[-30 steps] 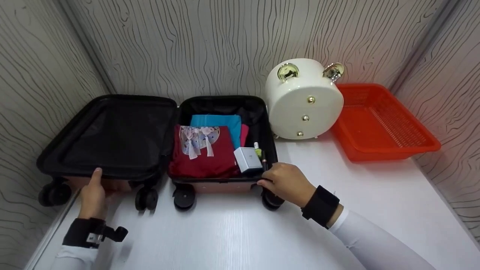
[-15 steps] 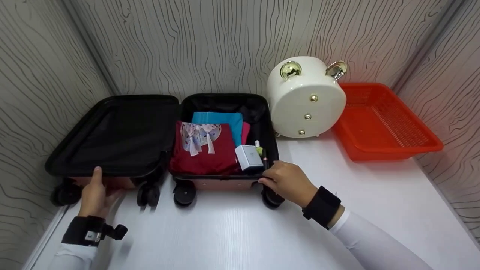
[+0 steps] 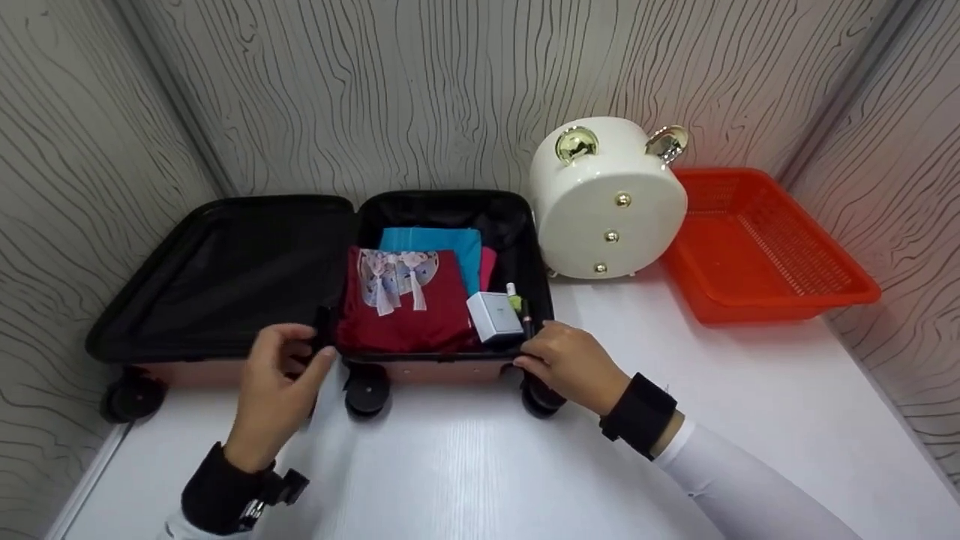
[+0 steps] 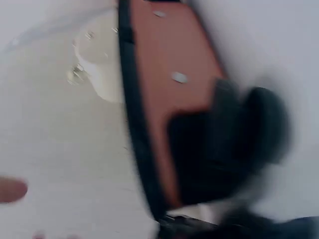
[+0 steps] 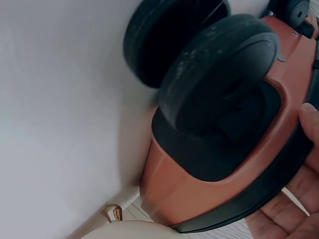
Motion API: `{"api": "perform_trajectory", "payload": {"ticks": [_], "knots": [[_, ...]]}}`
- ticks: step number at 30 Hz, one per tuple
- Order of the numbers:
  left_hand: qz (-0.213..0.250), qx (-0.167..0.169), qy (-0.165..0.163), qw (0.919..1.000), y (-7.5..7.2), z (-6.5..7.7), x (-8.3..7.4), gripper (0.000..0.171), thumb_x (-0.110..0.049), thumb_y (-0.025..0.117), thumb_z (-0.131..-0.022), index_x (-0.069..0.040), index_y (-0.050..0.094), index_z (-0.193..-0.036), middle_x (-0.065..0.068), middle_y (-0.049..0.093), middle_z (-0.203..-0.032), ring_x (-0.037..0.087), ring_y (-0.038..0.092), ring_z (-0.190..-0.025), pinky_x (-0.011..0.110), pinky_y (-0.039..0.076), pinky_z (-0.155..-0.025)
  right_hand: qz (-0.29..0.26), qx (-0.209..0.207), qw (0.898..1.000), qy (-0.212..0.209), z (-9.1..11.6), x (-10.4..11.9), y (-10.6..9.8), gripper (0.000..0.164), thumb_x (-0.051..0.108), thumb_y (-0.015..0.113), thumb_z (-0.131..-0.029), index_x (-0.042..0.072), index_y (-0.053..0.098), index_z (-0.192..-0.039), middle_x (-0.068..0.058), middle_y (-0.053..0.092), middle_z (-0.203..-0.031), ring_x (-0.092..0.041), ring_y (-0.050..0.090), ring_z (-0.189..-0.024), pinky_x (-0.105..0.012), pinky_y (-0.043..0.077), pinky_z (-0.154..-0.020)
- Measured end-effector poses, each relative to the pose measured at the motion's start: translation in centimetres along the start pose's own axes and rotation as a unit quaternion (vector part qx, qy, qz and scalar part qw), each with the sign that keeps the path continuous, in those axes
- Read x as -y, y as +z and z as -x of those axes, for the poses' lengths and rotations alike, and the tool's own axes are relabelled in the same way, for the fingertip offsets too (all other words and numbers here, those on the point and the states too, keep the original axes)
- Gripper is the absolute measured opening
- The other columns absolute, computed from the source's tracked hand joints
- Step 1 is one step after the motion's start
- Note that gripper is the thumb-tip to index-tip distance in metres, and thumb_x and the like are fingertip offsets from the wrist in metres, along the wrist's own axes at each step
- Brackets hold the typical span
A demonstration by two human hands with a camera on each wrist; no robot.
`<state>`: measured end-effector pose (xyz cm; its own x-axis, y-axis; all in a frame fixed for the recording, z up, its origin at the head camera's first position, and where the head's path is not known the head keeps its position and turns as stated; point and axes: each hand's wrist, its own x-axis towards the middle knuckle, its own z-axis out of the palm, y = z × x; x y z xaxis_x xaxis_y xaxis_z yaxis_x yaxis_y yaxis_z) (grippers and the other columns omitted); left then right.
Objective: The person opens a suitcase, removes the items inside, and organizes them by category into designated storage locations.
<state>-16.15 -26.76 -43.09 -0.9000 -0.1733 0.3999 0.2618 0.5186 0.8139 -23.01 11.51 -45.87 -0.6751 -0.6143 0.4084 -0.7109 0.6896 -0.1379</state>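
A small suitcase with a pinkish-copper shell lies spread open, its empty-looking black left half [image 3: 240, 277] beside the packed right half [image 3: 439, 370]. My right hand [image 3: 574, 365] grips the front right corner of the packed half; in the right wrist view its fingers [image 5: 279, 214] wrap the black edge above a wheel [image 5: 219, 74]. Over the front inner corner of the left half hovers my left hand [image 3: 277, 390], fingers bent loosely with nothing between them. Inside lie a folded dark red garment [image 3: 405, 322], a blue cloth [image 3: 431, 240], a white box [image 3: 495, 316] and a lipstick-like tube [image 3: 526, 319].
A round white case [image 3: 611, 217] with gold ear-like parts stands right behind the suitcase. Beyond it sits an orange plastic basket [image 3: 780, 259]. Patterned wall panels [image 3: 435, 97] close off the back and both sides of the white table [image 3: 450, 465].
My left hand has let go of the left half's front edge and moved right, toward the suitcase's middle. The right hand keeps its grip on the corner.
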Motion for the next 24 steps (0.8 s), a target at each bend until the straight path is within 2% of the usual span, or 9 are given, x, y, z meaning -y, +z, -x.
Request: {"api": "perform_trajectory", "payload": {"ticks": [1, 3, 6, 9, 11, 14, 18, 21, 24], "knots": [[-0.017, 0.036, 0.03, 0.9987, 0.5, -0.2, -0.8, 0.029, -0.004, 0.079, -0.097, 0.002, 0.068, -0.123, 0.014, 0.067, -0.119, 0.015, 0.064, -0.102, 0.026, 0.055, -0.089, -0.003, 0.001, 1.0, 0.003, -0.1, 0.0, -0.1, 0.012, 0.017, 0.084, -0.096, 0.006, 0.083, -0.091, -0.004, 0.081, -0.086, -0.021, 0.074, -0.086, -0.049, 0.061, -0.103], [-0.07, 0.108, 0.073, 0.989, 1.6, -0.7, -2.0, 0.026, -0.01, 0.081, -0.098, -0.003, 0.075, -0.122, 0.011, 0.07, -0.124, 0.022, 0.068, -0.114, 0.038, 0.058, -0.099, -0.007, 0.005, 1.0, 0.008, -0.4, 0.1, -0.2, 0.012, 0.017, 0.084, -0.096, 0.006, 0.083, -0.091, -0.004, 0.081, -0.085, -0.022, 0.073, -0.086, -0.049, 0.061, -0.103], [-0.157, 0.186, 0.113, 0.9633, 3.7, -1.4, -3.0, 0.032, -0.019, 0.081, -0.099, -0.005, 0.078, -0.128, 0.012, 0.073, -0.132, 0.03, 0.07, -0.125, 0.053, 0.057, -0.109, -0.006, 0.013, 1.0, 0.012, -0.8, 0.1, -0.3, 0.013, 0.018, 0.083, -0.097, 0.006, 0.083, -0.091, -0.005, 0.081, -0.085, -0.022, 0.074, -0.085, -0.05, 0.06, -0.104], [-0.221, 0.222, 0.146, 0.9383, 5.8, -2.1, -3.1, 0.037, -0.024, 0.082, -0.099, -0.005, 0.078, -0.13, 0.014, 0.076, -0.13, 0.034, 0.073, -0.121, 0.054, 0.058, -0.108, -0.007, 0.02, 1.0, 0.011, -1.1, 0.0, -0.4, 0.016, 0.021, 0.083, -0.097, 0.006, 0.082, -0.092, -0.005, 0.08, -0.085, -0.023, 0.074, -0.085, -0.049, 0.061, -0.102], [-0.236, 0.225, 0.168, 0.9302, 6.9, -2.4, -2.8, 0.031, -0.022, 0.082, -0.098, -0.006, 0.081, -0.124, 0.013, 0.08, -0.119, 0.033, 0.076, -0.11, 0.052, 0.061, -0.102, -0.021, 0.018, 1.0, 0.009, -1.1, -0.4, -0.6, 0.018, 0.023, 0.083, -0.098, 0.005, 0.082, -0.094, -0.006, 0.08, -0.088, -0.023, 0.074, -0.087, -0.047, 0.063, -0.096], [-0.233, 0.214, 0.199, 0.9275, 8.0, -2.6, -2.0, 0.017, -0.018, 0.084, -0.096, -0.007, 0.086, -0.11, 0.008, 0.082, -0.101, 0.027, 0.078, -0.094, 0.047, 0.065, -0.09, -0.05, -0.011, 0.999, 0.017, -0.8, -1.3, -1.4, 0.022, 0.026, 0.083, -0.098, 0.004, 0.082, -0.098, -0.008, 0.081, -0.094, -0.026, 0.076, -0.091, -0.046, 0.064, -0.089], [-0.219, 0.198, 0.218, 0.9301, 8.3, -2.4, -1.4, 0.007, -0.014, 0.084, -0.095, -0.01, 0.087, -0.1, 0.002, 0.082, -0.092, 0.022, 0.079, -0.086, 0.044, 0.066, -0.082, -0.036, -0.1, 0.992, 0.062, -0.2, -3.8, -3.6, 0.02, 0.021, 0.082, -0.097, 0.001, 0.083, -0.099, -0.013, 0.083, -0.095, -0.033, 0.078, -0.09, -0.049, 0.064, -0.082], [-0.214, 0.197, 0.216, 0.932, 8.4, -2.2, -1.3, 0.008, -0.015, 0.084, -0.096, -0.01, 0.087, -0.101, 0.002, 0.082, -0.092, 0.022, 0.08, -0.087, 0.045, 0.066, -0.082, 0.004, -0.164, 0.977, 0.135, 0.4, -6.4, -5.9, 0.017, 0.015, 0.078, -0.098, -0.001, 0.083, -0.096, -0.017, 0.082, -0.089, -0.037, 0.078, -0.083, -0.053, 0.063, -0.076], [-0.215, 0.198, 0.211, 0.9328, 8.5, -2.2, -1.5, 0.008, -0.015, 0.083, -0.096, -0.01, 0.087, -0.101, 0.003, 0.082, -0.092, 0.022, 0.08, -0.087, 0.045, 0.066, -0.083, 0.031, -0.199, 0.952, 0.231, 1.4, -8.9, -7.9, 0.023, 0.014, 0.069, -0.102, -0.004, 0.082, -0.095, -0.021, 0.079, -0.083, -0.041, 0.074, -0.075, -0.055, 0.06, -0.07]]}}
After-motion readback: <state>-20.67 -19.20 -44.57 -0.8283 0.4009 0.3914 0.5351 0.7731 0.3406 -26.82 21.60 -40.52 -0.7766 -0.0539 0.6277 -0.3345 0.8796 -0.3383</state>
